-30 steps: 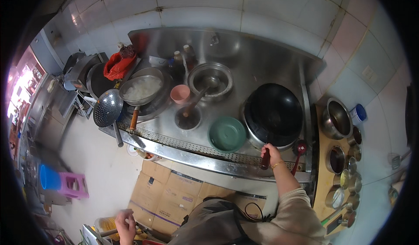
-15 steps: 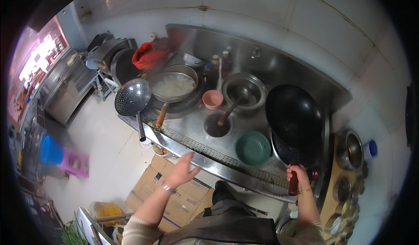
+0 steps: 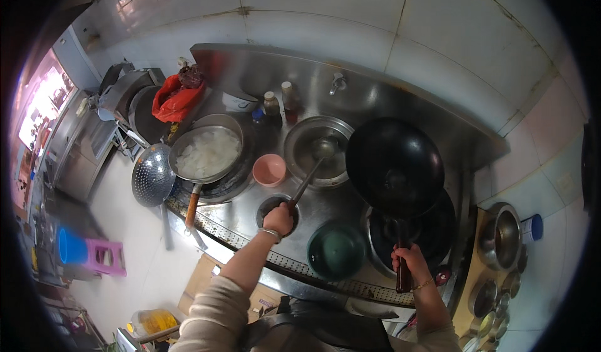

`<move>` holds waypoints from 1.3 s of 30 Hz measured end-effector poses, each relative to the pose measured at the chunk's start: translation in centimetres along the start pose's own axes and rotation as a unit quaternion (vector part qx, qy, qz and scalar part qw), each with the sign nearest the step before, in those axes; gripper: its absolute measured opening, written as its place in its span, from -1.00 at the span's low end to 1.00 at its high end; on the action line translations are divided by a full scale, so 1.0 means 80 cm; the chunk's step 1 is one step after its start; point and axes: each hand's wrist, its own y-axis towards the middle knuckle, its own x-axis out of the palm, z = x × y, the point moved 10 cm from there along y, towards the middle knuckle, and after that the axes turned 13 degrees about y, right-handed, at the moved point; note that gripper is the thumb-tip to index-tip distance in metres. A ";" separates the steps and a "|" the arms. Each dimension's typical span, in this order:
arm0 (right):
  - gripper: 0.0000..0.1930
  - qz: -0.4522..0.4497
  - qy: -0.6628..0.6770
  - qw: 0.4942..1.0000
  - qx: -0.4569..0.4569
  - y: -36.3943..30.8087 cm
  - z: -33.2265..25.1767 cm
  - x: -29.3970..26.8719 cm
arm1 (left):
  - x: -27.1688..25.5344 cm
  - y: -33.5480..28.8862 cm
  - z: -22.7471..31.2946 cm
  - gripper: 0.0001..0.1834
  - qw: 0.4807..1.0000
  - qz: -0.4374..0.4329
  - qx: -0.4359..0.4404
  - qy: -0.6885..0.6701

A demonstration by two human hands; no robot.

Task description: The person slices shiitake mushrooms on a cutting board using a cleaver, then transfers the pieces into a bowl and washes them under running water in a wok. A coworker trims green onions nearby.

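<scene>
My left hand (image 3: 277,219) is closed round the wooden handle of a ladle (image 3: 308,180). The ladle's head rests inside a round metal basin (image 3: 293,138) at the middle of the stove. On the right, my right hand (image 3: 411,265) grips the dark handle of a black wok (image 3: 391,158). That wok is tilted over a dark burner or pan (image 3: 446,232) at the stove's right. A green bowl (image 3: 318,270) stands between my hands near the front edge. Just beyond my left hand sits a pink bowl (image 3: 270,170).
To the left, a long-handled pan (image 3: 193,178) holds pale slices beside a perforated strainer (image 3: 153,175). Bottles (image 3: 289,101) and a red bag (image 3: 178,98) stand at the back, near a wall tap (image 3: 338,84). Metal bowls (image 3: 499,236) line the right-hand shelf.
My left hand has moved from beyond the front edge up to the ladle and taken its handle. The ladle has shifted slightly in the basin. My right hand keeps the wok's handle.
</scene>
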 end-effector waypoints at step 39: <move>-0.77 -0.051 0.159 0.966 -0.198 0.068 0.005 0.100 | 0.034 -0.139 0.160 -0.49 0.871 -0.141 0.181 -0.434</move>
